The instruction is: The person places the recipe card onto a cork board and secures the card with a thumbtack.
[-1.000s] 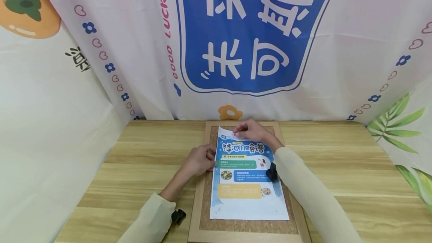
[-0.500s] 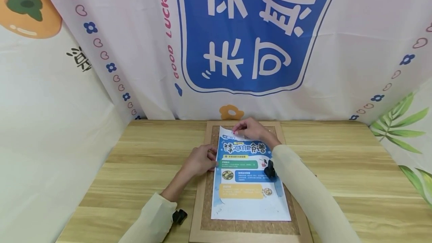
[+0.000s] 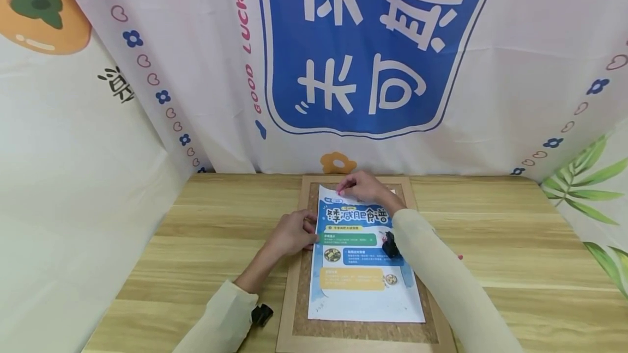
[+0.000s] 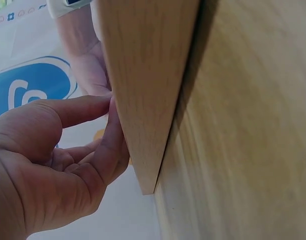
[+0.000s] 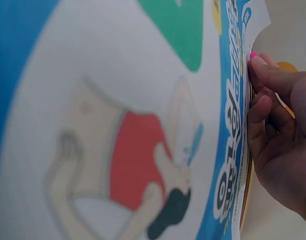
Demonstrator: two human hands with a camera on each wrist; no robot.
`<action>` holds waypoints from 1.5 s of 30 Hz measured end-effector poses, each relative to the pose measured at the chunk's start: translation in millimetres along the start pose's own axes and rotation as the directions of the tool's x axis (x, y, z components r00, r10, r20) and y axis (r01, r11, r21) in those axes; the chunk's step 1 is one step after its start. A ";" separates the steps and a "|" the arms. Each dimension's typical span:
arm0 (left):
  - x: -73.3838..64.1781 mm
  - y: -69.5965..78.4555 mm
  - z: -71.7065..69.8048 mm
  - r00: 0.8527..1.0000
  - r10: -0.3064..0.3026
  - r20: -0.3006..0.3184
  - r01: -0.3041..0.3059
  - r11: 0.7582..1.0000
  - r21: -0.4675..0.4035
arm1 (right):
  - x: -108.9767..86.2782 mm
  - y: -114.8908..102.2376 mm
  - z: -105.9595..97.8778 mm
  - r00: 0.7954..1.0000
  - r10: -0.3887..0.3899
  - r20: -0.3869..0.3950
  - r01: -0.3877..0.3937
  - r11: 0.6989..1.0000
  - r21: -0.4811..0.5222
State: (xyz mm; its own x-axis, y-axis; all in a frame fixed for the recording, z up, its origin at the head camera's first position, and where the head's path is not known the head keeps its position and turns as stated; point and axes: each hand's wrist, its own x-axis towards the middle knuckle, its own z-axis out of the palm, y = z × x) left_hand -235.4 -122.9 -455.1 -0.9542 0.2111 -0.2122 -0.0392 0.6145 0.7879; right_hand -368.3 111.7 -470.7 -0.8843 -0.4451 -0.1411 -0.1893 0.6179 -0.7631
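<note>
A printed paper poster (image 3: 363, 305) lies on a cork board (image 3: 373, 332) with a wooden frame. My right hand (image 3: 364, 187) is at the poster's top edge, pinching a small pink push pin (image 5: 253, 55) between thumb and fingertip. Whether the pin's point is in the board is hidden. At the poster's left edge is my left hand (image 3: 293, 233), thumb and index finger pinched together over the edge. In the left wrist view the frame's side rail (image 4: 143, 75) hides what lies between those fingertips.
A small pink thing (image 3: 460, 257), perhaps another pin, lies on the wooden table (image 3: 530, 222) beside the right sleeve (image 3: 446, 277). Behind the table hangs a printed cloth (image 3: 206, 70). Each wrist carries a small black camera (image 3: 261, 315).
Both hands keep almost the same places on the poster. The right forearm has shifted slightly left, uncovering the small pink thing on the table. The whole head view has drifted a little.
</note>
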 end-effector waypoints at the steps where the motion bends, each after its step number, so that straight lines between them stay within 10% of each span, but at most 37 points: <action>1: -0.1 0.2 -0.2 1.000 0.002 0.001 -0.002 1.000 -0.001 | 0.5 -0.3 -0.1 1.000 -0.001 -0.002 0.001 1.000 -0.003; 45: -4.7 2.5 -0.9 1.000 0.018 0.004 -0.018 1.000 -0.017 | 15.4 -20.4 3.8 0.997 0.063 -0.033 -0.068 0.984 -0.168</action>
State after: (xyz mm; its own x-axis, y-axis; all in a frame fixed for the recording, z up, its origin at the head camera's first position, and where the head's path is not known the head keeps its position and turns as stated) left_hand -231.3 -123.0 -451.6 -0.9535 0.2255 -0.2000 -0.0269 0.5973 0.8016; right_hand -376.5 89.7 -459.7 -0.9081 -0.3835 -0.1682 -0.1977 0.7466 -0.6353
